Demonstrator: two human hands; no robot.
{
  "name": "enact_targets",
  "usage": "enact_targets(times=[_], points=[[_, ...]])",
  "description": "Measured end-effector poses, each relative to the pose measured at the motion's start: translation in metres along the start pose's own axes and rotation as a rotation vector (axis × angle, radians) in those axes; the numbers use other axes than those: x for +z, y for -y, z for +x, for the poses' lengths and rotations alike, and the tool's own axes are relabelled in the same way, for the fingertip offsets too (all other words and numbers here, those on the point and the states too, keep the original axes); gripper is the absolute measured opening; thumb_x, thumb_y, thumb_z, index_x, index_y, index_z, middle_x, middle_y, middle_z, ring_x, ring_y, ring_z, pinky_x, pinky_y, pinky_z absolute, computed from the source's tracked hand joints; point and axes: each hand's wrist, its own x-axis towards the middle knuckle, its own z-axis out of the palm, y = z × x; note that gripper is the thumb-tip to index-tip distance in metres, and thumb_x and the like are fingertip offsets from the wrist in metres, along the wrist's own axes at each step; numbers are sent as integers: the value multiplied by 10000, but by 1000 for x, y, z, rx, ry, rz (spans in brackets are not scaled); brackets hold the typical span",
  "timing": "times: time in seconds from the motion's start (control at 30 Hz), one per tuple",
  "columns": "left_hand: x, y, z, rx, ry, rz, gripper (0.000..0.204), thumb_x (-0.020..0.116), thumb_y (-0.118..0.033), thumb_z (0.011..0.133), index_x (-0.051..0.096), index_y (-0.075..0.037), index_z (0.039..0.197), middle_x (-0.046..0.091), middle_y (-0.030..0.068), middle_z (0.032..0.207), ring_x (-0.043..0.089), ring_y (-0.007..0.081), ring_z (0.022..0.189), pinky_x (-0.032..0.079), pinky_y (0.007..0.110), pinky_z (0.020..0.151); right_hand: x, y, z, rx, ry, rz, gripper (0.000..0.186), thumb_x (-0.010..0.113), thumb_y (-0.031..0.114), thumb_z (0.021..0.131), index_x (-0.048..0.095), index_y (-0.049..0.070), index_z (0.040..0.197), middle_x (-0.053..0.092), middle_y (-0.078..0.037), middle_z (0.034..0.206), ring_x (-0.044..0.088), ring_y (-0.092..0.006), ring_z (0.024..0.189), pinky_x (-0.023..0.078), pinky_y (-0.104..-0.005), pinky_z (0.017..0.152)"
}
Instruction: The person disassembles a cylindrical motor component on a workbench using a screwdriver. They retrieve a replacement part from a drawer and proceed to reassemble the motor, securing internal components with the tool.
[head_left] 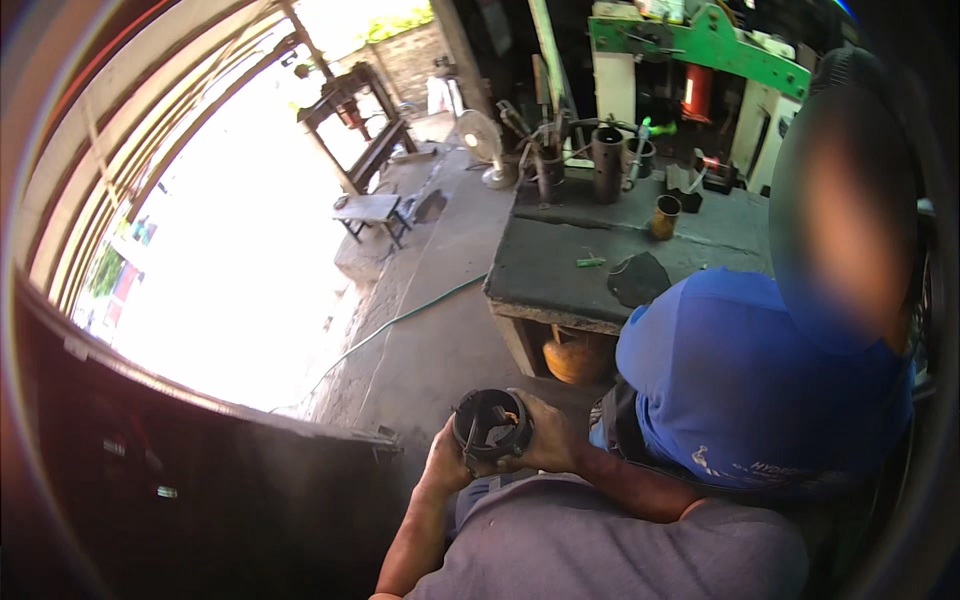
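Observation:
Between my two hands is a black, hollow, cylinder-shaped part (463, 428), its open end facing up. Inside it some lighter pieces show, too small to name. My left hand (447, 462) grips its left side, and my right hand (549, 433) is wrapped round its right side, with the thumb near the rim. Fingers of both hands come close together below the part, partly hidden. I hold it in front of my grey shirt, clear of the workbench.
A person in a blue shirt (740, 370) is close on my right, by a dark workbench (550, 255) with metal tubes (607, 165) and a small brass-coloured cylinder (665, 217). Behind stands a green press frame (700, 50). A hose (420, 308) crosses the floor; a dark panel (200, 480) is left.

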Motion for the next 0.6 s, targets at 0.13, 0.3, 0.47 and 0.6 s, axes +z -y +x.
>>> enact_targets(times=[0.13, 0.3, 0.47, 0.6], points=[[-14, 5, 81, 21, 170, 65, 944, 1063, -261, 697, 585, -25, 1476, 737, 96, 1364, 699, 190, 1256, 562, 377, 1087, -21, -12, 34, 40, -124, -8, 1075, 997, 476, 758, 455, 8, 1559, 622, -207, 1449, 632, -353, 1379, 521, -430, 1151], [-21, 19, 190, 91, 382, 158, 974, 1058, -335, 685, 591, -36, 1486, 744, 113, 1379, 717, 231, 1280, 567, 397, 1090, -43, -20, 75, 71, -376, 81, 990, 1010, 435, 756, 513, 20, 1505, 657, -198, 1387, 669, -358, 1315, 535, -457, 1128], [-29, 53, 314, 181, 577, 249, 985, 1046, -392, 698, 583, -56, 1501, 729, 138, 1407, 715, 264, 1305, 570, 418, 1101, -57, -50, 142, 190, -582, -59, 990, 1006, 447, 747, 531, 15, 1501, 667, -218, 1403, 648, -409, 1352, 529, -484, 1143], [-31, 65, 415, 230, 634, 208, 1002, 1045, -442, 693, 581, -76, 1503, 721, 142, 1405, 709, 290, 1316, 575, 419, 1096, -79, -89, 221, 321, -560, -193, 1009, 998, 358, 736, 497, 14, 1542, 601, -235, 1505, 599, -413, 1415, 497, -472, 1186]])
